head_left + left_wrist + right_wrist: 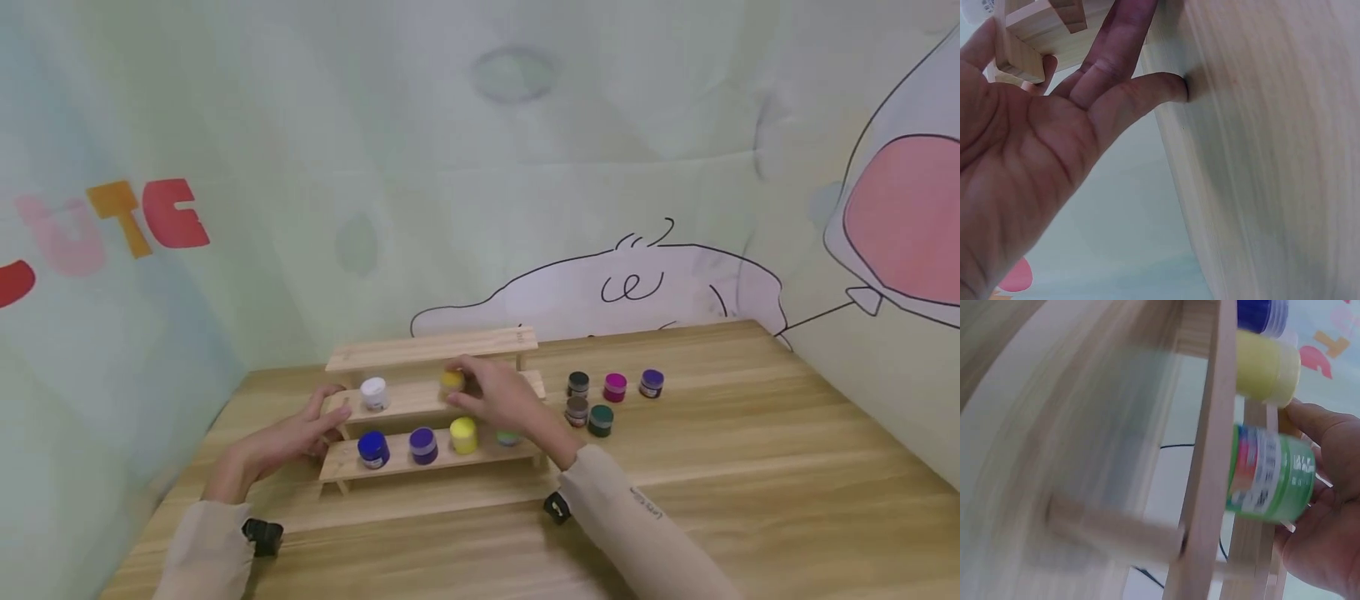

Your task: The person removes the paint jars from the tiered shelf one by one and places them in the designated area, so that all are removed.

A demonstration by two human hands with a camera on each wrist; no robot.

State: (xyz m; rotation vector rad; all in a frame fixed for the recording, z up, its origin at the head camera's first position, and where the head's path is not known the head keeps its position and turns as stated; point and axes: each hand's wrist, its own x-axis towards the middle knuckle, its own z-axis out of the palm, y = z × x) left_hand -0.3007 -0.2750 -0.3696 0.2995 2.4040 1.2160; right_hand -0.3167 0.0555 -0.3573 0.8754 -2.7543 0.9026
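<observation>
A three-tier wooden rack (420, 400) stands on the table. My left hand (303, 423) holds the left end of its middle tier; in the left wrist view the shelf end (1019, 53) sits between thumb and finger, while another fingertip touches the table. On that tier, my right hand (498, 392) grips an orange-yellow paint jar (452, 382) between thumb and fingers. A white paint jar (374, 394) stands at the tier's left. Along the bottom tier are a blue jar (373, 449), a purple jar (423, 446), a yellow jar (463, 435) and a green jar (1272, 475), partly hidden by my right wrist in the head view.
Right of the rack stand several more jars: a black jar (578, 384), a magenta jar (615, 387), a dark purple jar (652, 382), a brown jar (577, 411) and a dark green jar (601, 420). A printed curtain (420, 167) hangs behind the table (750, 467).
</observation>
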